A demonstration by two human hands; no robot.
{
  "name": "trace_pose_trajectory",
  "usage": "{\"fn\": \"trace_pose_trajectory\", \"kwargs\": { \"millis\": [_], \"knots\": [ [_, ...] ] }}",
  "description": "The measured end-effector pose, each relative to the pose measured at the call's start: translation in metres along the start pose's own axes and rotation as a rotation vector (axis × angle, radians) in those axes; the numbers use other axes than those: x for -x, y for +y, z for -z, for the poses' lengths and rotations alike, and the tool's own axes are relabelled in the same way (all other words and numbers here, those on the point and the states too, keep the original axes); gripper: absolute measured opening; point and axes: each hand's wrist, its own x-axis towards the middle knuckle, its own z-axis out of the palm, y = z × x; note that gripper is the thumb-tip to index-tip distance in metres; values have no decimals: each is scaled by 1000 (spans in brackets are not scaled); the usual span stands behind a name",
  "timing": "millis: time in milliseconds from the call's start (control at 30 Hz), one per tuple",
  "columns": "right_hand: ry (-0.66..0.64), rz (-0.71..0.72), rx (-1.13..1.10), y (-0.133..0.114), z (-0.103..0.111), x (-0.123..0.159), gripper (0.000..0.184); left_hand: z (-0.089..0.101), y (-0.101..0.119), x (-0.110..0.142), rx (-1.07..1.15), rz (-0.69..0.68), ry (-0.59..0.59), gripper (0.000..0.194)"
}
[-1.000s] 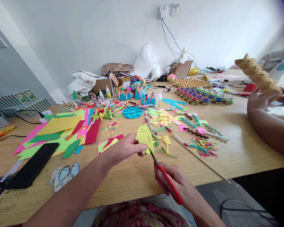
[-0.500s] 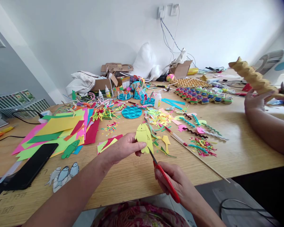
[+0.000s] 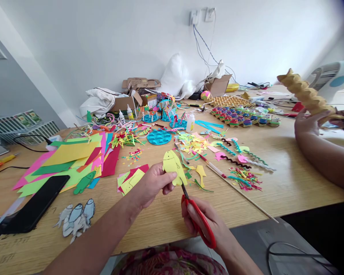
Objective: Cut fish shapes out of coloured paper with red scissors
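My left hand [image 3: 157, 182] pinches a yellow paper fish [image 3: 169, 162] between thumb and fingers, above the table. Its rounded head with a drawn eye points up and away; a strip of uncut paper hangs along its right side. Red-handled scissors [image 3: 202, 221] are gripped in my right hand [image 3: 208, 219], and their dark blades meet the fish's lower edge, the tips hidden by the paper. Yellow and green offcuts [image 3: 200, 173] lie just beyond the fish. Several grey-blue paper fish cut-outs [image 3: 77, 217] rest left of my left forearm, and a green paper fish [image 3: 84, 182] lies farther left.
Coloured paper sheets [image 3: 71, 152] and a black phone [image 3: 40, 202] cover the left. A wooden stick [image 3: 240, 193] lies to the right. Blue egg-tray pieces [image 3: 159, 136] and a glue bottle [image 3: 190, 122] stand behind. At right, another person's hand [image 3: 306, 120] holds an egg-carton strip [image 3: 306, 93].
The scissors have shifted slightly left with my right hand, their blades now at the fish's lower edge. The paper has turned a little. The other person's far hand and scissors have moved at the carton strip.
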Motion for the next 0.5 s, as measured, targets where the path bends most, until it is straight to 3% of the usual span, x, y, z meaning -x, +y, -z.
{"fn": "trace_pose_trajectory", "kwargs": {
  "millis": [233, 500],
  "knots": [
    [-2, -36, -197, 11, -5, -1, 44, -8, -2, 4, 44, -43, 30, 17],
    [18, -42, -233, 15, -8, -3, 46, -14, -7, 6, 29, -30, 15, 18]
  ]
}}
